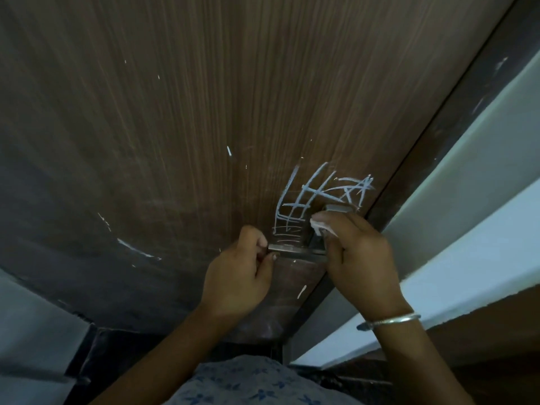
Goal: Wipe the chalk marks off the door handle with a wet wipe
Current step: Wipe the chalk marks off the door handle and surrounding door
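My left hand pinches the free end of the handle, fingers curled round it, I'd say to keep the lever from dipping while I rub. Just right of that, chalk marks cross the door above and behind the lever, not yet wiped. My right hand grips the bunched wipe in its fingertips and holds it against the handle's inner end, near the door's edge, where a small wad can get into the corner by the base.
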Motion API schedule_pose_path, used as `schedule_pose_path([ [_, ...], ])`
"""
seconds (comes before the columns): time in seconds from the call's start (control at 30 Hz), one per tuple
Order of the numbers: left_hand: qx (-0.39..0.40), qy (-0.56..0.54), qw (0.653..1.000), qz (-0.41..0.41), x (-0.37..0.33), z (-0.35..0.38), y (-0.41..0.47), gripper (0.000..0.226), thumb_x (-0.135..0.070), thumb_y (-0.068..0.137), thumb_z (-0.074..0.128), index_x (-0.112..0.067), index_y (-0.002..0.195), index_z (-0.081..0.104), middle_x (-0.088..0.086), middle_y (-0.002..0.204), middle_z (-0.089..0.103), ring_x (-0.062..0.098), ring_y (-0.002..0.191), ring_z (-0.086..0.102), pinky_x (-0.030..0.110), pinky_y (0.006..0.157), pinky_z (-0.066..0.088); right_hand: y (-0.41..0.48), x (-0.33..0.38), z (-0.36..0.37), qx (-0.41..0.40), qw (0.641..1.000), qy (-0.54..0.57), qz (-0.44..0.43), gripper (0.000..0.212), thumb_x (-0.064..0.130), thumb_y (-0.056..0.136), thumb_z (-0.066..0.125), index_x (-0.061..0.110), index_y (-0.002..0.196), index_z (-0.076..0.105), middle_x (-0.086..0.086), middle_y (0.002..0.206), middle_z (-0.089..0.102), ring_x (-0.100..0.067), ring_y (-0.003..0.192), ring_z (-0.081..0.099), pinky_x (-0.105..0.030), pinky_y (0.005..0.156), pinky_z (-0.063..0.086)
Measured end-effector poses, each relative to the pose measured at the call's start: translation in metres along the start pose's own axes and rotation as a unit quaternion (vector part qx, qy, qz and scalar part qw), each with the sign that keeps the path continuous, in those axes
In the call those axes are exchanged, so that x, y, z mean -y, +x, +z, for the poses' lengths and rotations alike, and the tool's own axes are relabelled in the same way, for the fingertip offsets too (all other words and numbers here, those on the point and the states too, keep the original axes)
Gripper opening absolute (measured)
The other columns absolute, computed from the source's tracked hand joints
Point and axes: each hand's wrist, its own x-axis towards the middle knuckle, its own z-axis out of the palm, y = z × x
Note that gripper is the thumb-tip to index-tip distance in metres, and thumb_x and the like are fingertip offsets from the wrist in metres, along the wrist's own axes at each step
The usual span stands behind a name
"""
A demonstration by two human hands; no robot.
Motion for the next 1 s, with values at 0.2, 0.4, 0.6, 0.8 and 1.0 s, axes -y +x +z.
schedule_pose_path([
  [0.2,-0.033,-0.018,0.999,0.036,-0.008,-0.003,0.010,0.030,-0.013,0.083,0.063,-0.034,0.086,0.042,-0.015,0.069,0.054,0.004,0.069,0.057,0.012,0.051,0.042,-0.009,0.007,0.006,-0.135,0.990,0.027,0.017,0.033,0.008,0.085,0.059,0.007,0.118,0.063,-0.021,0.118,0.056,-0.018,0.106,0.052,-0.017,0.088,0.046],
  [0.4,-0.062,-0.045,0.996,0.045,-0.014,-0.012,0.029,0.023,-0.017,0.081,0.065,-0.030,0.086,0.047,-0.015,0.071,0.056,0.006,0.065,0.058,0.021,0.050,0.047,0.004,0.017,0.016,-0.183,0.981,0.002,-0.071,0.033,0.017,0.099,0.045,-0.005,0.103,0.069,-0.024,0.107,0.064,-0.019,0.105,0.056,-0.019,0.096,0.046],
  [0.6,-0.090,-0.043,0.993,0.070,-0.015,-0.016,0.036,0.017,-0.016,0.081,0.064,-0.023,0.090,0.051,-0.010,0.082,0.055,0.007,0.068,0.056,0.030,0.053,0.050,0.025,0.015,0.025,-0.247,0.955,-0.026,-0.162,0.009,0.004,0.084,0.070,-0.003,0.086,0.074,-0.015,0.092,0.072,-0.026,0.080,0.068,-0.031,0.073,0.053],
  [0.8,-0.110,0.046,0.982,0.143,-0.018,-0.020,0.038,0.017,-0.019,0.080,0.052,-0.010,0.094,0.056,-0.001,0.094,0.052,0.012,0.085,0.047,0.021,0.071,0.039,0.040,0.022,0.034,-0.284,0.940,0.018,-0.189,0.009,0.003,0.084,0.070,-0.001,0.091,0.073,-0.014,0.092,0.072,-0.021,0.078,0.065,-0.026,0.072,0.050],
  [1.0,-0.152,0.096,0.969,0.170,-0.018,-0.018,0.039,0.043,-0.009,0.076,0.058,-0.009,0.118,0.048,0.007,0.125,0.046,0.018,0.117,0.042,0.033,0.097,0.038,0.050,0.022,0.045,-0.267,0.935,-0.020,-0.233,0.017,0.003,0.082,0.072,0.000,0.099,0.071,-0.014,0.096,0.072,-0.020,0.076,0.066,-0.029,0.066,0.052],
])
